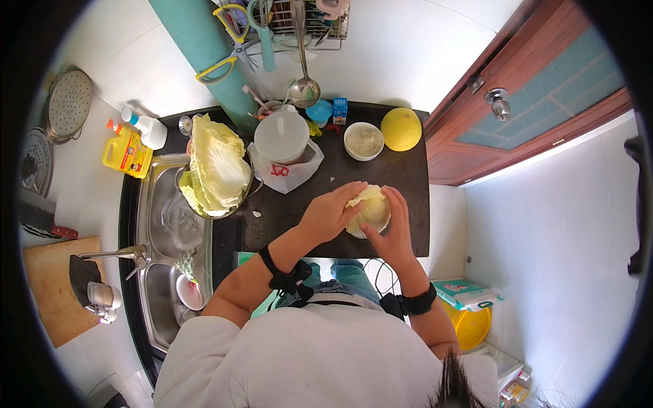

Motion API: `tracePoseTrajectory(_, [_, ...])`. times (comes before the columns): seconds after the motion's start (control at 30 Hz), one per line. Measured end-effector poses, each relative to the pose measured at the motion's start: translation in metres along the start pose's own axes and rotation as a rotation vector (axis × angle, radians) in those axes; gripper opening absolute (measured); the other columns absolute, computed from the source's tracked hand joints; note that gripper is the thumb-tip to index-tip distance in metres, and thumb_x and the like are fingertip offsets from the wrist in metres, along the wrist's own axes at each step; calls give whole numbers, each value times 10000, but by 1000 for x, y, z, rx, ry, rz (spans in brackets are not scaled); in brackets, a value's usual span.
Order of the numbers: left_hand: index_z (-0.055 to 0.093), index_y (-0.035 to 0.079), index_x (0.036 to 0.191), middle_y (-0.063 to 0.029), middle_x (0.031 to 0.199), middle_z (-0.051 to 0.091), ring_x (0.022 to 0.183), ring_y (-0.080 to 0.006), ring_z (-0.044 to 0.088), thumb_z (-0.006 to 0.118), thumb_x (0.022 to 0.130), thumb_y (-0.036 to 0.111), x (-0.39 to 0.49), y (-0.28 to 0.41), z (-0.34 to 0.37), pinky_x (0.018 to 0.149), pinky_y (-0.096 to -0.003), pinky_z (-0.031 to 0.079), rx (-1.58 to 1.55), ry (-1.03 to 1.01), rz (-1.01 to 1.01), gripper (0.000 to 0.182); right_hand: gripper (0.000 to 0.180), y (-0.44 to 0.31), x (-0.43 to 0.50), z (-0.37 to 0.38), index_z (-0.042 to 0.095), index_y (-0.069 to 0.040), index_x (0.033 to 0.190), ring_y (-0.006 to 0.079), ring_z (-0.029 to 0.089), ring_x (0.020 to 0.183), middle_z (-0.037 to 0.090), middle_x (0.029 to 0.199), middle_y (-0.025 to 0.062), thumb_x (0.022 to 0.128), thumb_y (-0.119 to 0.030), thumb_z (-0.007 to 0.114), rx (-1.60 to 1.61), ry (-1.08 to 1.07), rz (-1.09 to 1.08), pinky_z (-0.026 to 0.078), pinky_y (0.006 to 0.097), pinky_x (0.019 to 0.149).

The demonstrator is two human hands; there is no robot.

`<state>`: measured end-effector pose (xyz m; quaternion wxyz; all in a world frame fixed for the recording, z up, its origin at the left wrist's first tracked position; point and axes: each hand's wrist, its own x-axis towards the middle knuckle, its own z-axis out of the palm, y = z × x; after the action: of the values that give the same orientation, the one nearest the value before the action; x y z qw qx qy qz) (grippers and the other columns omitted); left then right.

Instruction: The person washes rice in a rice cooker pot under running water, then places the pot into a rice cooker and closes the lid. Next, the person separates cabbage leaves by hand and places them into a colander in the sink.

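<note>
Both hands are around a small rounded bundle of cabbage leaf (371,213) near the front edge of the dark countertop. My left hand (329,211) touches it from the left, fingers over its upper side. On the right, my right hand (395,224) curves around it with the thumb on its lower side. Whether a bowl lies under the leaf I cannot tell. Behind it stands a white bowl (363,141) with a pale, paste-like or powdery content. Large napa cabbage leaves (217,166) are heaped in a metal bowl (246,200) at the sink's edge.
A lidded container (281,136) stands in a white plastic bag. A yellow round fruit (401,129) sits at the back right corner. A ladle (305,92) and scissors (240,51) hang above the counter. The steel sink (204,239) is left; a wooden door (444,148) is right.
</note>
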<state>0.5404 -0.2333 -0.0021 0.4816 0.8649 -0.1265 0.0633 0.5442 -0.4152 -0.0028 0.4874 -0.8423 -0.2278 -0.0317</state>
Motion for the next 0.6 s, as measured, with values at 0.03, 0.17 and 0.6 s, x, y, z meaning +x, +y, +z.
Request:
tracePoseTrajectory(0.03, [550, 51, 1211, -160, 1142, 615, 972, -332, 620, 542, 922, 258, -1, 0, 1, 811, -362, 506, -25, -10, 9, 355, 730, 0, 3, -1, 392, -37, 1319, 376, 381, 1233, 380, 1333, 201, 696, -123, 764, -19, -18, -12, 327, 428, 1037])
tracePoseTrajectory(0.17, [591, 58, 1157, -141, 1056, 653, 904, -325, 642, 571, 907, 232, -3, -1, 6, 774, -353, 518, -26, 19, 70, 305, 811, -2, 6, 5, 361, -22, 1326, 383, 355, 1248, 363, 1335, 211, 650, -119, 798, -32, 65, 11, 323, 438, 1038])
tracePoseTrajectory(0.6, [639, 100, 1080, -63, 1058, 656, 940, -252, 620, 700, 767, 232, 13, 13, 9, 746, -331, 529, 114, -23, 352, 345, 591, 10, -29, 25, 369, -57, 1059, 295, 428, 1140, 384, 1167, 138, 655, -60, 800, 222, 479, 152, 386, 389, 965])
